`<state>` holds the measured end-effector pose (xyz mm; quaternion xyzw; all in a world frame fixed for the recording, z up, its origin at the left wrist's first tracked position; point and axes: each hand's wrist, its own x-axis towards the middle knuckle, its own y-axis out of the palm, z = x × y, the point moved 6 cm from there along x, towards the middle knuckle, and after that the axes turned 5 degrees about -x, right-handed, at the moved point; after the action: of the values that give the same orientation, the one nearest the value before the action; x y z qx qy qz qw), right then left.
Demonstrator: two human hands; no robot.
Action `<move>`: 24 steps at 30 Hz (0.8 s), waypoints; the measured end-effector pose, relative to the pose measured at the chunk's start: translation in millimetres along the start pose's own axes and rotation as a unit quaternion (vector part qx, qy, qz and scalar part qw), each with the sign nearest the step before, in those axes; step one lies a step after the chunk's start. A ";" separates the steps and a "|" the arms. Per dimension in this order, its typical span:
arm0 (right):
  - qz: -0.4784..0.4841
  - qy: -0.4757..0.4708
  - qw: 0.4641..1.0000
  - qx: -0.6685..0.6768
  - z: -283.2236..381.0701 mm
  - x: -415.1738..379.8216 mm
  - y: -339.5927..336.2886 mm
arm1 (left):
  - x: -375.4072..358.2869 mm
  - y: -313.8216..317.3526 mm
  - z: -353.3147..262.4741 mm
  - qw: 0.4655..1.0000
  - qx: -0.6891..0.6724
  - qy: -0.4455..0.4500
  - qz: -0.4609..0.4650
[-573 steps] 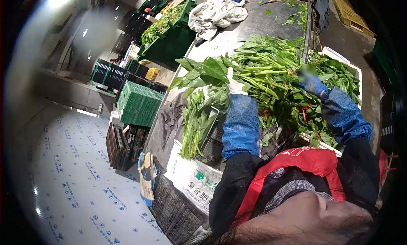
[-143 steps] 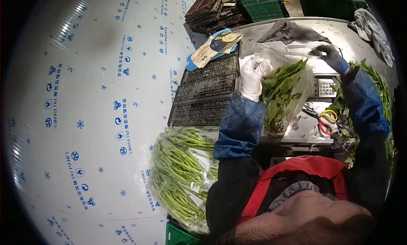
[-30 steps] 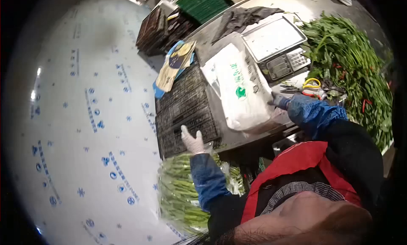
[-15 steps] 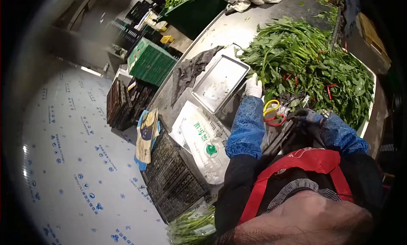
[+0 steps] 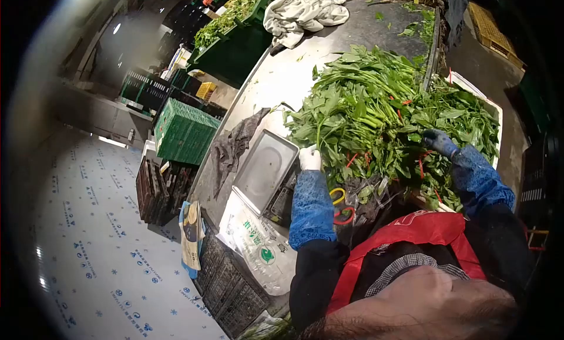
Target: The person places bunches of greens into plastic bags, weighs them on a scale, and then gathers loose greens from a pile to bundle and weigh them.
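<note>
A large heap of leafy greens (image 5: 358, 99) lies on the metal table, some stems tied with red bands. My left hand (image 5: 310, 158), in a white glove, is at the heap's left edge beside a rectangular metal tray (image 5: 265, 163). Its fingers are curled closed around a green stem. My right hand (image 5: 439, 143), in a dark blue-grey glove, reaches over the greens on the right, fingers apart and touching leaves; nothing shows gripped in it. Yellow and red scissor handles (image 5: 345, 215) lie near my left forearm, their blades hidden.
A dark rag (image 5: 234, 146) and a printed plastic bag (image 5: 261, 246) lie left of the tray. A white cloth (image 5: 305, 14) rests at the far end. Green crates (image 5: 185, 131) and a black crate (image 5: 232, 287) stand beside the table. A white bin rim (image 5: 496, 114) borders the right-hand greens.
My right hand has moved from near my waist up and out onto the right-hand greens. My left hand stays by the tray. The whole view has shifted.
</note>
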<state>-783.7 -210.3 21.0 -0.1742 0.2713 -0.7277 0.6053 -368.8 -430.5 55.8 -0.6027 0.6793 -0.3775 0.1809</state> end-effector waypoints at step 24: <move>0.038 0.077 0.995 0.043 -22.3 242.9 -5.0 | 10.0 -143.3 113.2 0.977 0.039 -0.188 -0.090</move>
<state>-850.8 -442.6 -11.7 -0.0810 0.2918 -0.7266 0.6167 -193.7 -471.8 89.1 -0.7139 0.5611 -0.2984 0.2939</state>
